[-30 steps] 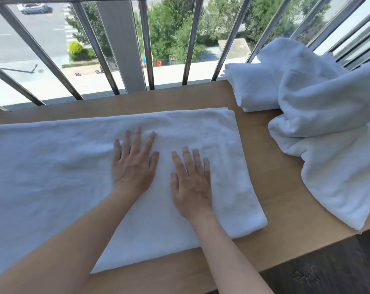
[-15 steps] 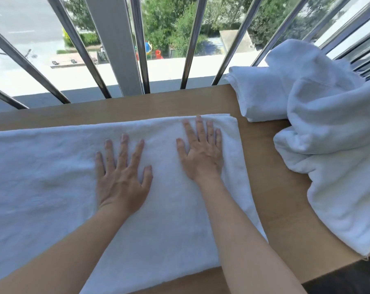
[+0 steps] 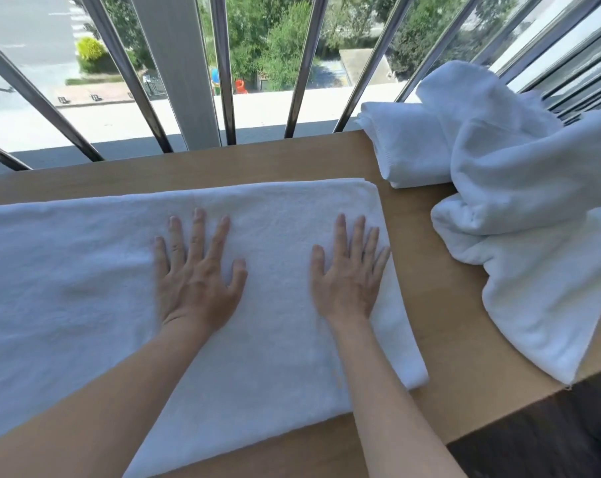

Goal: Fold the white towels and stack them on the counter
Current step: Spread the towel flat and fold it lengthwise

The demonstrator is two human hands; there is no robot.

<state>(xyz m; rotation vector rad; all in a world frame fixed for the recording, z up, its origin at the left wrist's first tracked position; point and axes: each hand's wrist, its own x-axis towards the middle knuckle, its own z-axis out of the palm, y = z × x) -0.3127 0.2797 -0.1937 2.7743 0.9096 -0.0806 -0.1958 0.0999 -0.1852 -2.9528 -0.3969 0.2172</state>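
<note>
Head view showed your left hand (image 3: 197, 288) and right hand (image 3: 349, 277) spread flat, pressing the half-folded towel (image 3: 85, 288) along the counter (image 3: 457, 339)'s near edge. Soft and limp, it looked best pinched at its right-end corners.

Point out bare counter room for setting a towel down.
Bare counter lies between the flat towel and the crumpled pile, and in a strip along the railing. Crowded: the far right corner, holding the folded towel and that pile.

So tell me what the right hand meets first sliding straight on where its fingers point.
Past the far edge of the flat towel and bare counter, the right hand likely meets the folded towel or the railing; depth unclear.
</note>
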